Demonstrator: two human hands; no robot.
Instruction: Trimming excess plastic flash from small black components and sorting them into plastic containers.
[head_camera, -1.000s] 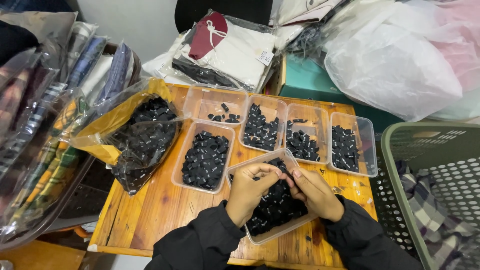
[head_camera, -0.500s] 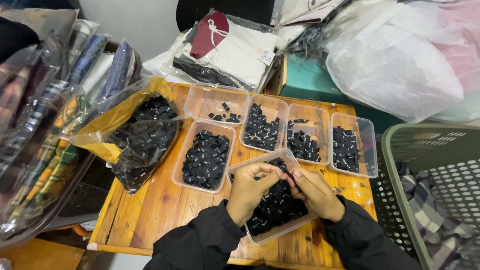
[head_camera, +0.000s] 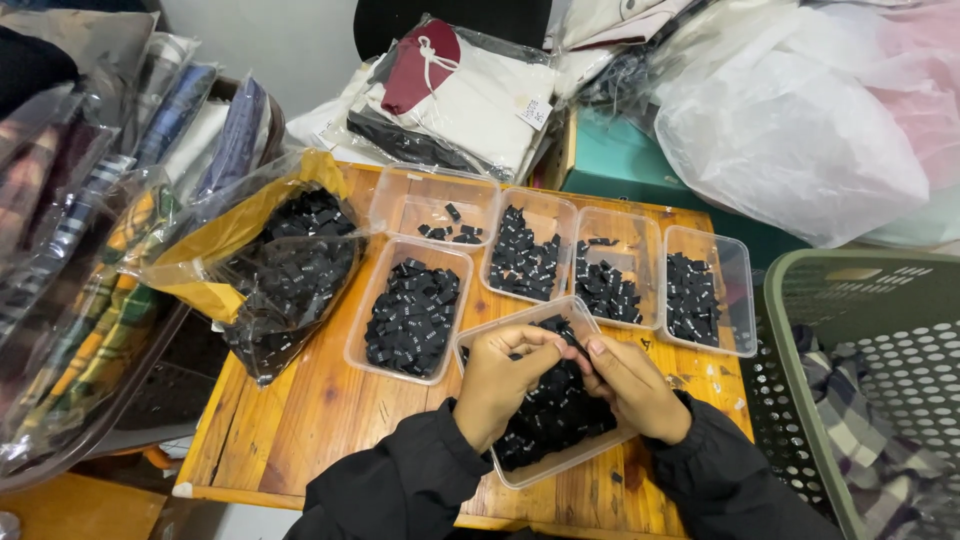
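We count six clear plastic tubs on the wooden table (head_camera: 300, 420), each holding small black fabric labels. The nearest tub (head_camera: 545, 465) is our landmark: one full tub (head_camera: 410, 310) sits just to its left, and four more stand in a row beyond it, the leftmost of these (head_camera: 435, 205) nearly empty, the other three about half filled. Further left of the landmark lies one open plastic bag (head_camera: 275, 260) stuffed with the same labels, and to its right stands one green basket (head_camera: 870, 380) with checked cloth inside.

Against the frames from a moment ago, nothing on the table has shifted, and our hands remain in the same spot.

Both hands hover over the landmark tub, wrists bent inward. Our left hand (head_camera: 500, 380) and right hand (head_camera: 630, 385) meet fingertip to fingertip, narrowly pinched around one black label (head_camera: 570, 347) above the tub's far end.
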